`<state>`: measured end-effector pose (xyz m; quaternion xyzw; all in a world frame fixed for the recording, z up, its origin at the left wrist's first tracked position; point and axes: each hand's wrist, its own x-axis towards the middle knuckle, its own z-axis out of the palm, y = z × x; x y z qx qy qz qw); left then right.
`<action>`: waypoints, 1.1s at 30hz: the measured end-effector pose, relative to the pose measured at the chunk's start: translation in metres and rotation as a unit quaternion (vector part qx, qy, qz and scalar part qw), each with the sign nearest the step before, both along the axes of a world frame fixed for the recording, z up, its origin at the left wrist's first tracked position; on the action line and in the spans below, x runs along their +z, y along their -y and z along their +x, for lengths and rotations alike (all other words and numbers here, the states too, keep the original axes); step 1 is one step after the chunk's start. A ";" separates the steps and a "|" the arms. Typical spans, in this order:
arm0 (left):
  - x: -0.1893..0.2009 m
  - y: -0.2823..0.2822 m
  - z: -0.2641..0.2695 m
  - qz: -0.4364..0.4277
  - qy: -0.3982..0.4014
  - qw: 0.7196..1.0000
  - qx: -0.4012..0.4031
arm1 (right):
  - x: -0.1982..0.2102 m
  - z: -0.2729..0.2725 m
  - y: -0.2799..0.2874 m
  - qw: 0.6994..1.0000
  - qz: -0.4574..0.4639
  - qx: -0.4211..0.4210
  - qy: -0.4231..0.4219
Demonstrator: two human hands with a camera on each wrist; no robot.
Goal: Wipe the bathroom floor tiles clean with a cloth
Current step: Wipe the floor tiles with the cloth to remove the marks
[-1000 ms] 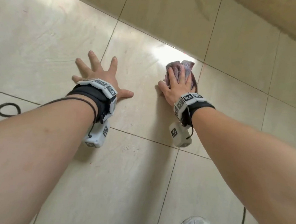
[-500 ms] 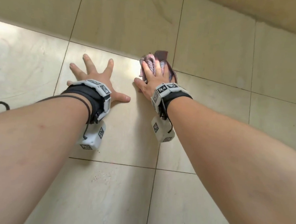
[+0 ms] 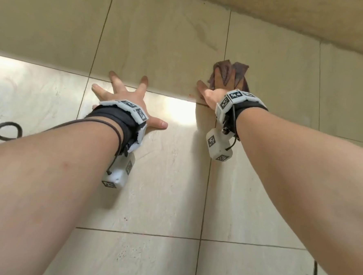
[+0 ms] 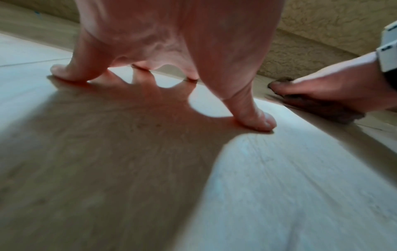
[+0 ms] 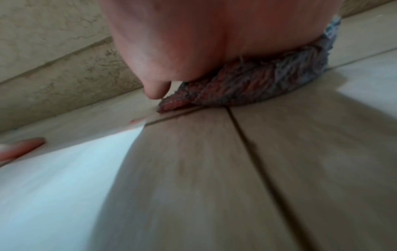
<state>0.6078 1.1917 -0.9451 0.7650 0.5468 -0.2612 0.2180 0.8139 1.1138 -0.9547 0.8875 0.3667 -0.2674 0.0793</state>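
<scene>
Bare forearms, no sleeves. Each wrist wears a black strap (image 3: 111,118) under a white band (image 3: 235,98) of square black-and-white markers; a white marker-printed camera block (image 3: 218,147) hangs at 6 o'clock, with thin black cable (image 3: 96,122).

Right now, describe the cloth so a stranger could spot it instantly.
Find the textured wall along the top of the head view, then the beige floor tiles below it. The cloth lies bunched under the right hand, the only dark, reddish-purple woven thing on that pale floor; the left hand is bare.
</scene>
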 end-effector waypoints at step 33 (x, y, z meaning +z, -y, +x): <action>-0.004 0.022 -0.034 0.017 0.017 0.997 -0.075 | -0.002 -0.074 0.041 0.999 0.028 0.001 -0.040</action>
